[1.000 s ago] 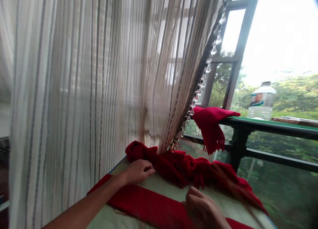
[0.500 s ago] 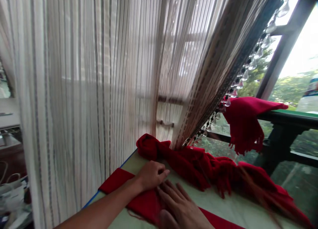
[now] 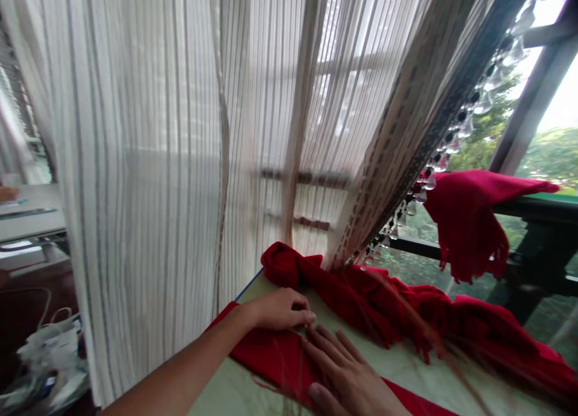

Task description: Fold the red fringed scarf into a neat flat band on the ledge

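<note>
A red scarf [image 3: 271, 353] lies folded flat in a long strip across the pale green tabletop [image 3: 440, 384]. My left hand [image 3: 283, 309] is on the strip's far edge, its fingers curled in around the cloth; their tips are partly hidden. Just to its right, my right hand [image 3: 345, 371] lies palm down on the same strip, fingers stretched out. The two hands nearly touch at the fingertips. Some fringe threads stick out along the strip's near edge. Beyond my hands, more red fabric [image 3: 356, 304] with fringe is bunched along the back of the table.
A striped sheer curtain [image 3: 153, 193] hangs behind the table, its beaded trim [image 3: 427, 178] drawn aside. Another fringed red cloth [image 3: 469, 217] drapes by the dark window railing [image 3: 524, 214]. Plastic bags [image 3: 52, 362] sit low at left, below a white table [image 3: 31, 217] with another person's hand [image 3: 8, 193].
The view has turned slightly left, so everything sits further right. Both hands stay on the folded scarf, nearly as before. Another person's hand now shows at far left.
</note>
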The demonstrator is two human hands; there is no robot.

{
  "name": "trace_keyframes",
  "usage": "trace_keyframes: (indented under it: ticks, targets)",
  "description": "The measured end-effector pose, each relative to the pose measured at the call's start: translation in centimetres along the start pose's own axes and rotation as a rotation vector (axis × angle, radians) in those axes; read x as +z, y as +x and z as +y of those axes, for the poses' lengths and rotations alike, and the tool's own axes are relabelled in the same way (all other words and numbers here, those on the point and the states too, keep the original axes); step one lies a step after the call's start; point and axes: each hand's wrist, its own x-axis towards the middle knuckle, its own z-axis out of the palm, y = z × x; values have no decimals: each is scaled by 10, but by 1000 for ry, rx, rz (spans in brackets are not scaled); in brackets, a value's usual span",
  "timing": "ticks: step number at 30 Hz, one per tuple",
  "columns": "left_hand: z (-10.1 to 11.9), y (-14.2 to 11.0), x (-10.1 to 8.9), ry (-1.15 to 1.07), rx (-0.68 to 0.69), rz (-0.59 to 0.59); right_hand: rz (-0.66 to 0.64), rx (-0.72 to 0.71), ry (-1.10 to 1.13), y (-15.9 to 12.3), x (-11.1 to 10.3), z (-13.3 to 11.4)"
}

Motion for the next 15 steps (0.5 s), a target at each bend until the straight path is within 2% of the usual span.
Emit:
trace_keyframes:
  ticks: [2,4,6,8,9,11,13,15]
  targets:
    - [-10,-13,-22,-80,-11,-32,-16,0,-15,1,1,0]
    - [-26,-36,-47,-132,-45,14,-8,-5,-26,2,2,1]
    - [-48,-68,-67,-163,-105,131,16,-7,-38,2,2,1]
    - [-72,-105,-77,-208,-187,288,38,-6,-45,2,3,1]
    - [-83,-125,-76,-235,-228,351,45,-6,-47,2,3,2]
    - [-104,-162,-63,-290,-281,410,57,-3,-50,2,5,4]
    - [-121,-191,-38,-360,-293,410,73,-4,-57,2,6,5]
    - [-133,-209,-8,-492,-242,380,88,-9,-67,1,6,5]
